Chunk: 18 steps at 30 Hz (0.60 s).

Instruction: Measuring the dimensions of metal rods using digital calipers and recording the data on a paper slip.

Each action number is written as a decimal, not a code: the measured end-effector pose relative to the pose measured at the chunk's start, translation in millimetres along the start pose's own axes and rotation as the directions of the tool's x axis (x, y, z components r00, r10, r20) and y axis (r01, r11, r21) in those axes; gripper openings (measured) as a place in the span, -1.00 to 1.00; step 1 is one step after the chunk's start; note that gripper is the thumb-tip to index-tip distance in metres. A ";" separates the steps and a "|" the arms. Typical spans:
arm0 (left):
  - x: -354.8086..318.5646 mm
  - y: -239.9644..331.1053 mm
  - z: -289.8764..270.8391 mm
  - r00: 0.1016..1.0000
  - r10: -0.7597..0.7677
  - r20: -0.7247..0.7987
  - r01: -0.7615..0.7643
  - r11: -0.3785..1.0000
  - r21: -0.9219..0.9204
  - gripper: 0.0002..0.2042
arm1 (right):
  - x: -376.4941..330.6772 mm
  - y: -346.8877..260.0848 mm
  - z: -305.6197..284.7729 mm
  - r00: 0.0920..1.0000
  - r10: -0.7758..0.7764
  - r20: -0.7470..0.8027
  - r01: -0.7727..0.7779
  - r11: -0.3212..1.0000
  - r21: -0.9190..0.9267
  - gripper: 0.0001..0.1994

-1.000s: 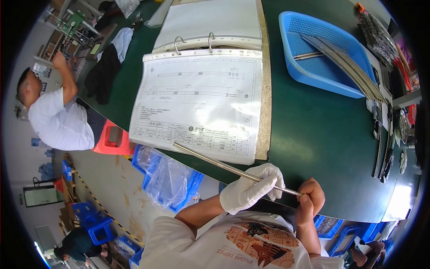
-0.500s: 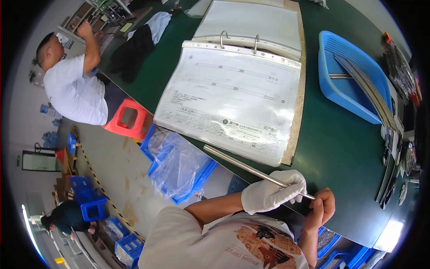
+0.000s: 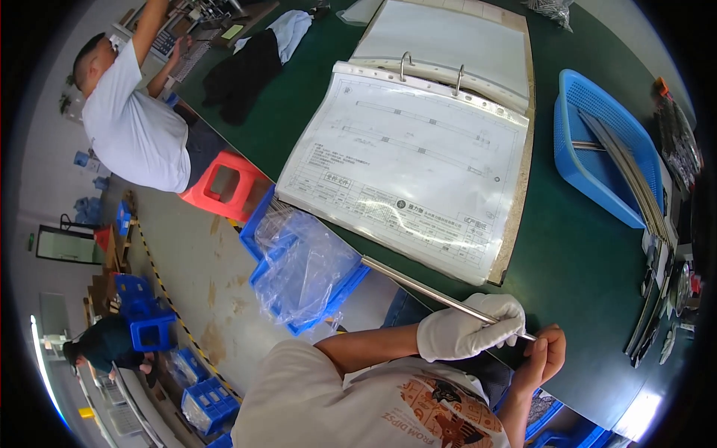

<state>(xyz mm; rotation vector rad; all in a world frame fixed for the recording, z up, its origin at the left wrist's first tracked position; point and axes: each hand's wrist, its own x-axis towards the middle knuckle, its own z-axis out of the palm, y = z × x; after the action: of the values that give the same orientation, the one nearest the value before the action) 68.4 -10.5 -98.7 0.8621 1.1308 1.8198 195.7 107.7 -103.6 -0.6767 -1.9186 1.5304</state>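
Observation:
My left hand [image 3: 469, 331], in a white glove, grips a long thin metal rod [image 3: 418, 285] near its right end. The rod runs up and to the left, over the edge of the green table [image 3: 575, 261]. My bare right hand [image 3: 545, 357] pinches the rod's right tip with the fingertips. Both hands are held close to my chest, just in front of the table's near edge. An open ring binder [image 3: 426, 142] with a technical drawing in a clear sleeve lies on the table beyond the rod.
A blue plastic basket [image 3: 597, 160] with long metal strips stands at the right. More metal parts [image 3: 665, 291] lie along the far right edge. A blue crate with a clear plastic bag [image 3: 302, 265] sits on the floor. A person in a white shirt [image 3: 134, 127] sits by a red stool [image 3: 220, 187].
The view has swung right and down, so the binder and basket sit further right. My hands keep the same hold on the rod. The seated person has raised an arm.

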 end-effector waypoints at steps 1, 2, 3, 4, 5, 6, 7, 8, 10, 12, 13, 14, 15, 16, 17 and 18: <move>1.2 2.5 -1.0 0.999 -0.035 0.016 0.035 0.999 -0.011 -0.81 | 0.1 0.4 -0.7 1.000 0.000 -0.009 0.000 1.000 -0.010 -0.74; 4.0 4.5 -0.5 0.996 -0.069 0.049 0.070 0.997 -0.024 -0.80 | 0.2 1.4 -3.6 0.999 -0.042 -0.001 0.041 0.999 -0.020 -0.73; 5.1 6.0 -1.0 0.995 -0.091 0.046 0.093 0.995 -0.045 -0.79 | 0.4 1.9 -6.9 0.997 -0.084 0.003 0.084 0.996 -0.035 -0.73; 6.6 5.2 0.2 0.991 -0.118 0.060 0.122 0.990 -0.074 -0.78 | 0.4 -2.0 -6.0 0.997 -0.069 -0.014 0.069 0.998 -0.007 -0.75; 4.9 4.2 2.4 0.989 -0.146 0.011 0.147 0.985 -0.091 -0.74 | 1.0 0.7 -7.3 0.993 -0.119 0.009 0.120 0.993 -0.004 -0.76; -2.8 -3.2 2.6 0.991 -0.126 -0.047 0.119 0.985 -0.128 -0.75 | 1.7 1.2 -5.3 0.988 -0.136 0.068 0.134 0.990 0.038 -0.80; -4.7 3.9 2.4 0.973 -0.204 -0.111 0.192 0.975 -0.109 -0.73 | 2.8 -0.1 -3.5 0.974 -0.197 0.109 0.191 0.980 0.060 -0.84; -2.0 10.5 3.4 0.961 -0.192 -0.199 0.197 0.980 0.007 -0.69 | 5.3 -1.2 -5.4 0.941 -0.269 0.207 0.271 0.962 0.016 -0.87; 12.4 27.2 6.2 0.931 -0.237 -0.279 0.266 0.961 0.070 -0.62 | 8.2 0.1 -7.7 0.869 -0.384 0.312 0.408 0.913 -0.013 -0.91; 32.8 47.0 14.4 0.887 -0.341 -0.310 0.359 0.933 0.001 -0.62 | 5.9 -2.6 -9.5 0.822 -0.470 0.323 0.484 0.874 0.042 -0.92; 50.1 48.0 12.2 0.894 -0.355 -0.273 0.365 0.931 -0.016 -0.63 | 5.4 -5.2 -12.5 0.828 -0.472 0.303 0.488 0.873 0.024 -0.92; 72.4 59.8 13.2 0.886 -0.400 -0.233 0.426 0.902 0.074 -0.63 | 3.7 -5.5 -17.1 0.836 -0.470 0.284 0.487 0.873 0.012 -0.92; 95.8 60.7 13.2 0.889 -0.375 -0.261 0.423 0.892 0.158 -0.63 | 1.5 -3.6 -23.5 0.837 -0.477 0.268 0.495 0.869 0.002 -0.92; 119.0 66.3 13.8 0.928 -0.299 -0.222 0.356 0.889 0.289 -0.63 | -1.3 -1.8 -30.1 0.862 -0.439 0.253 0.463 0.885 -0.044 -0.93; 146.8 74.8 8.7 0.899 -0.418 -0.133 0.438 0.838 0.324 -0.64 | -4.6 1.0 -36.1 0.887 -0.398 0.235 0.427 0.900 -0.087 -0.93; 171.9 79.5 17.9 0.877 -0.443 -0.186 0.480 0.802 0.354 -0.70 | -6.3 3.9 -40.5 0.885 -0.410 0.220 0.437 0.895 -0.093 -0.93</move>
<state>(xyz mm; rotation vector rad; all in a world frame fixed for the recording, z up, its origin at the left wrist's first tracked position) -13.9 127.2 3.5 0.6402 1.6426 1.2546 229.2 131.5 -101.5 -0.1389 -2.1590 1.2259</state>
